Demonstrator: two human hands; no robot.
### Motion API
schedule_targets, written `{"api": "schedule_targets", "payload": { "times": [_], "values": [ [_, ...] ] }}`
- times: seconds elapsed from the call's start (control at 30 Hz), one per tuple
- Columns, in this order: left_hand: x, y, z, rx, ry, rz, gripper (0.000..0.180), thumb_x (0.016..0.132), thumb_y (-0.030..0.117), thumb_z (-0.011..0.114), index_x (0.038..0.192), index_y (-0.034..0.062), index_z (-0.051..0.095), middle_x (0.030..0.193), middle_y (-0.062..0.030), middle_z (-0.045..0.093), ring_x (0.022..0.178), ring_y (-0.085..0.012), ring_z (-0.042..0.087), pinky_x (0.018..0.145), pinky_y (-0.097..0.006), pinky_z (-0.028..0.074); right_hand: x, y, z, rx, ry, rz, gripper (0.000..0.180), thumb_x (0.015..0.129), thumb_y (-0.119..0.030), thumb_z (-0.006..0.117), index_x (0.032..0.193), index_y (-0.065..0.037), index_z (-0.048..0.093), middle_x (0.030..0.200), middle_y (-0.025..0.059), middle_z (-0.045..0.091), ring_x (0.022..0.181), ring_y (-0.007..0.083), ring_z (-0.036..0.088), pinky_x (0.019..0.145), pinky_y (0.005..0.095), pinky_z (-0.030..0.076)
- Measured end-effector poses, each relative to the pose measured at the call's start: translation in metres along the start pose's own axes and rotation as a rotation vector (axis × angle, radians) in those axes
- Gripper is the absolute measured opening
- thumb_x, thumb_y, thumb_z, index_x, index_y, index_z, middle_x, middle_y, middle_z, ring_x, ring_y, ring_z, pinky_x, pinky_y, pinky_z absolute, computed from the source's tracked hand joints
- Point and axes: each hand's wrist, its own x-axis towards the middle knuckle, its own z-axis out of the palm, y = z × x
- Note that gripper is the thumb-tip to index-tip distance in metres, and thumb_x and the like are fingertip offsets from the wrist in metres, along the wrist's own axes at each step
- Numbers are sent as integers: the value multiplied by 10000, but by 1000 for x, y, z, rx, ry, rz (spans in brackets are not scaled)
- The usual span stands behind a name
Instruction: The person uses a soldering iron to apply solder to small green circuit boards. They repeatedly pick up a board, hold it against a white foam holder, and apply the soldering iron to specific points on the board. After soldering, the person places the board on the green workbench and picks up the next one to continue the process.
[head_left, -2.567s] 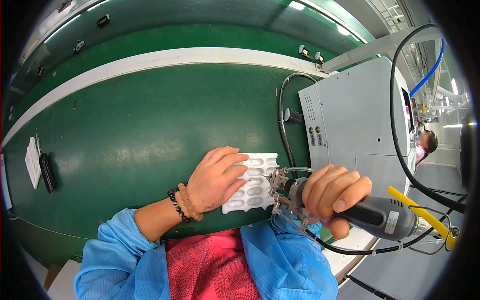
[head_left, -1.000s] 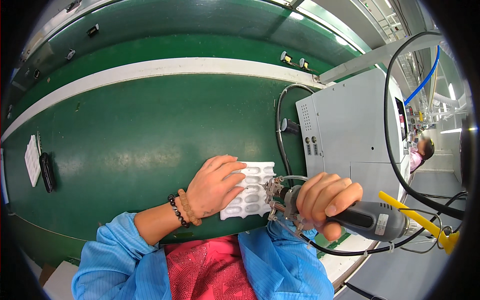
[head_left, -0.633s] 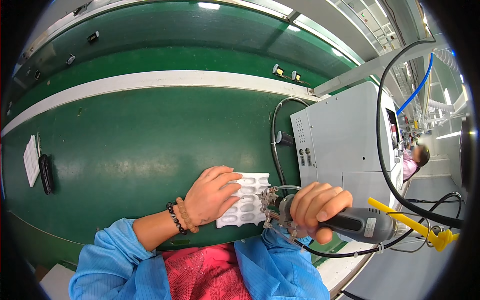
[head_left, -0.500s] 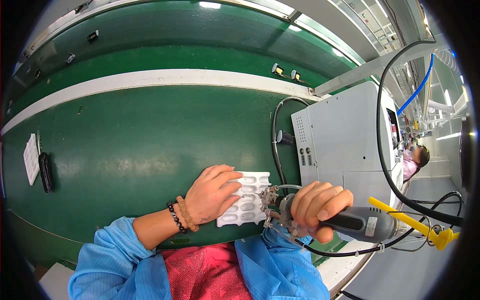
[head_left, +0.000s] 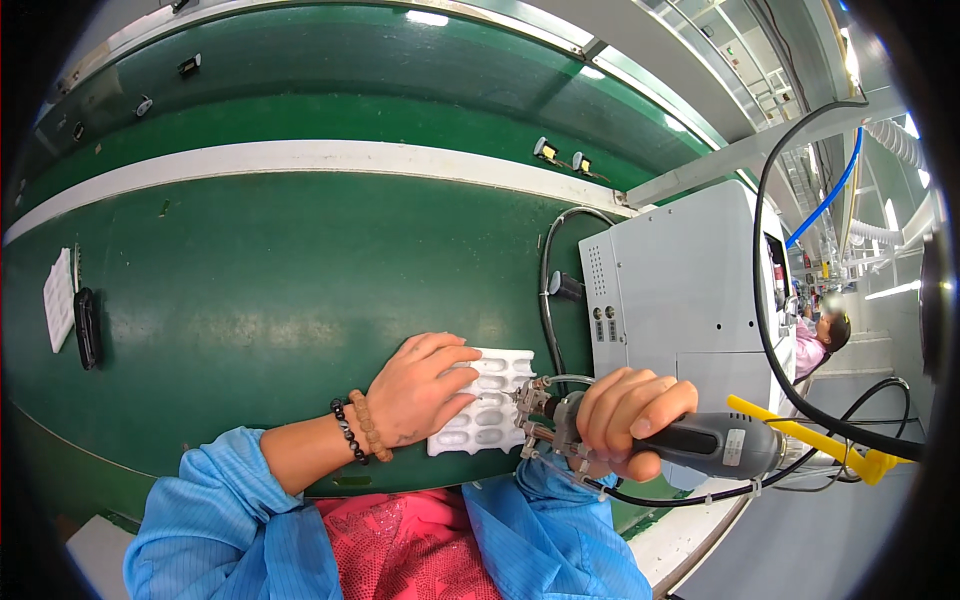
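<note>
Fingers of the right hand (head_left: 632, 420) curl closed around a grey-and-black handheld tool (head_left: 715, 445), whose metal head (head_left: 537, 402) reaches over the right side of a white tray (head_left: 488, 420) with oval recesses; whether the two touch cannot be told. Fingers of the left hand (head_left: 425, 385) lie extended and slightly spread, palm down, over the tray's left part. Two bracelets (head_left: 368, 428) circle the left wrist. The tray rests on a green tabletop (head_left: 300, 250), close before the wearer. Farther right stands a grey machine cabinet (head_left: 655, 290), with a black cable (head_left: 546, 320) curving beside it. At far left, a flat white piece (head_left: 59, 300) lies beside a black case (head_left: 86, 330).
</note>
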Motion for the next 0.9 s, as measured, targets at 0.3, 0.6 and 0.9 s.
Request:
{"api": "schedule_targets", "payload": {
  "times": [0.3,0.6,0.9],
  "values": [
    [2,1,0,9,-5,8,295,791,173,767,1056,76,681,1232,-74,631,1187,-303,558,1003,-455,449,0,0,-3,-2,-17,10,356,839,-189,828,940,24,560,575,64,579,434,185,576,405,327,494],
    [2,6,-1,66,21,13,298,797,166,764,1063,64,676,1272,-97,622,1293,-330,514,1069,-507,427,-2,-7,-1,-5,-20,-17,360,845,-197,822,930,26,553,570,61,571,427,185,565,402,329,487],
    [115,-61,-63,182,119,109,254,846,123,717,1078,30,670,1262,-166,635,1182,-363,591,1028,-440,473,-1,-12,-7,32,-35,-40,359,838,-174,827,916,44,552,602,73,579,453,197,573,424,345,499]
  ]
}}
